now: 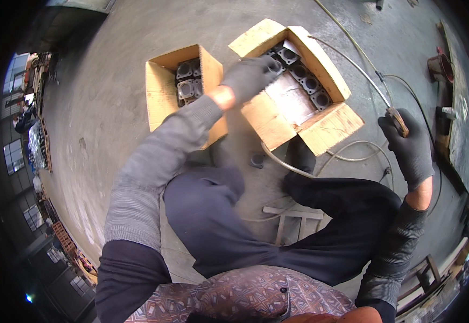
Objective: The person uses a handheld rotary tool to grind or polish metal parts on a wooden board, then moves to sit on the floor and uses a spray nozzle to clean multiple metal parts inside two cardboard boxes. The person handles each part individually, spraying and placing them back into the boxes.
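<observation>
My left hand point(249, 78), in a dark grey glove, reaches over the left side of the right cardboard box point(269, 118). Its fingers are closed round a dark flanged metal part point(273, 66); motion blurs the grip a little. Similar square-flanged parts with round bores point(310, 84) line the far and right sides of that box, beside a pale flat sheet point(293, 99). Out to the right, my gloved right hand point(411, 148) grips a tool with a brown handle point(398, 121), from which a long thin curved tube point(353, 62) runs toward the box's far corner.
A smaller open carton point(159, 91) on the left holds more flanged parts point(187, 88). One loose part point(256, 160) lies on the concrete floor between my feet. Looped hose point(353, 156) crosses the floor at right, near a metal frame point(293, 214) and a grey board point(466, 107).
</observation>
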`<state>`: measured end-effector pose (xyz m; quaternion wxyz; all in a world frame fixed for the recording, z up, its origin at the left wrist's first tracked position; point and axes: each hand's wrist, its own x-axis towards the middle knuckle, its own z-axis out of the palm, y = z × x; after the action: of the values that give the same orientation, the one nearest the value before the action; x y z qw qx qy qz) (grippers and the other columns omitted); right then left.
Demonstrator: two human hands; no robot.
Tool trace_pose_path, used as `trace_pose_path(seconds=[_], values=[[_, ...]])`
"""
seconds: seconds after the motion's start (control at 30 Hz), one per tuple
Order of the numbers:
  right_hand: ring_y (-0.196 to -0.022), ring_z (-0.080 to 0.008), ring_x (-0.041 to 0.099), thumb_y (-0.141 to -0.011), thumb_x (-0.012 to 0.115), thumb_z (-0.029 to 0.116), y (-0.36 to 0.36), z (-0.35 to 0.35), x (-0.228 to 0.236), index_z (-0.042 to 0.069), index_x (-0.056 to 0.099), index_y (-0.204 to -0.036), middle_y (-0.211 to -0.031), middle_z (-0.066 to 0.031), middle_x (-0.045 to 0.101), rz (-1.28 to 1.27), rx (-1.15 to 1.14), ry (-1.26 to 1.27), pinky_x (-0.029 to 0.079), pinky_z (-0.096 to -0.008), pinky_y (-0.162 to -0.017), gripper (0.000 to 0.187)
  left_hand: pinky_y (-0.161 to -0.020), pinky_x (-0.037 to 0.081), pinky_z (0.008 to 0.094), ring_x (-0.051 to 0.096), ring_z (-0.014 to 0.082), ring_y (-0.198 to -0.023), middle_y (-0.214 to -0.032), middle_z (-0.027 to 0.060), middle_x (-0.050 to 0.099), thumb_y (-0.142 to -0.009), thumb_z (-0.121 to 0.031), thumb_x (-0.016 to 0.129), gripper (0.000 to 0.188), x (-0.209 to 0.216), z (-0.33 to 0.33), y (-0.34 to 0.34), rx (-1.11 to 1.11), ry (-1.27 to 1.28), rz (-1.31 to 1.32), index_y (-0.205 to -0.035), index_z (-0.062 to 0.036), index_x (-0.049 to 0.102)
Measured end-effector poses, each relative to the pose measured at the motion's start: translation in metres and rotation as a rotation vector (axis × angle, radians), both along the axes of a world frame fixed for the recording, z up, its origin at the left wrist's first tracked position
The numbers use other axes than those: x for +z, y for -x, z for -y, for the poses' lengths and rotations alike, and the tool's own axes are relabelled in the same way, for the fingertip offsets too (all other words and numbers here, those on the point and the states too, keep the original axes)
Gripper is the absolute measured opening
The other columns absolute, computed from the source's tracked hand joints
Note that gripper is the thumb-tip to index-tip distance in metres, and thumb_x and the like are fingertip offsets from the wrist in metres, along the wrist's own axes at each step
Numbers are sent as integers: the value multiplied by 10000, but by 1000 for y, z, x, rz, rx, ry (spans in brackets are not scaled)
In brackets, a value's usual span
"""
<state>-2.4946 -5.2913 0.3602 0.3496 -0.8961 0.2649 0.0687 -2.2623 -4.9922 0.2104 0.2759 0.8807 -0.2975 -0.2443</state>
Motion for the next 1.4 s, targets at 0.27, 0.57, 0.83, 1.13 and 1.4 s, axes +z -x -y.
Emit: trace_pose_path(seconds=[0.27, 0.57, 0.83, 1.13, 1.4], values=[[-623, -83, 518, -957, 779, 226, 2, 0, 3, 17, 709, -1054, -687, -56, 567, -70, -59, -86, 462, -301, -608, 240, -1128, 463, 454, 602, 401, -1325, -1414, 280, 631, -928, -324, 688, 578, -180, 142, 16, -71, -213, -66, -1389, 14, 606], [-673, -55, 544, -952, 799, 185, -1, 12, -5, 21, 723, -1130, -732, -9, 602, -62, -104, -179, 477, -266, -633, 254, -1117, 465, 495, 571, 422, -1333, -1340, 269, 642, -866, -316, 699, 513, -252, 178, 25, 267, -272, 6, -1278, -12, 678], [-715, -50, 518, -947, 797, 183, 2, 12, -3, 14, 714, -1090, -734, -15, 579, -20, -128, -263, 459, -266, -654, 236, -1016, 544, 429, 685, 399, -1191, -1179, 254, 747, -902, -385, 731, 438, -256, 173, 22, 134, -127, -46, -1153, -29, 774], [-709, -55, 483, -950, 780, 191, 38, 33, 1, 5, 697, -1036, -737, -11, 557, 53, 45, -202, 442, -283, -640, 221, -882, 614, 358, 728, 181, -1036, -1214, 60, 723, -1096, -312, 617, 349, -94, 39, 75, 470, 783, -542, -1360, -85, 624], [-692, -90, 574, -904, 783, 152, 116, 32, 64, -25, 730, -1066, -741, -44, 650, -211, 196, -148, 486, -279, -663, 246, -828, 674, 461, 753, 263, -1050, -1252, 106, 707, -1119, -367, 559, 415, 7, -27, 163, 762, 998, -920, -1422, -83, 554]])
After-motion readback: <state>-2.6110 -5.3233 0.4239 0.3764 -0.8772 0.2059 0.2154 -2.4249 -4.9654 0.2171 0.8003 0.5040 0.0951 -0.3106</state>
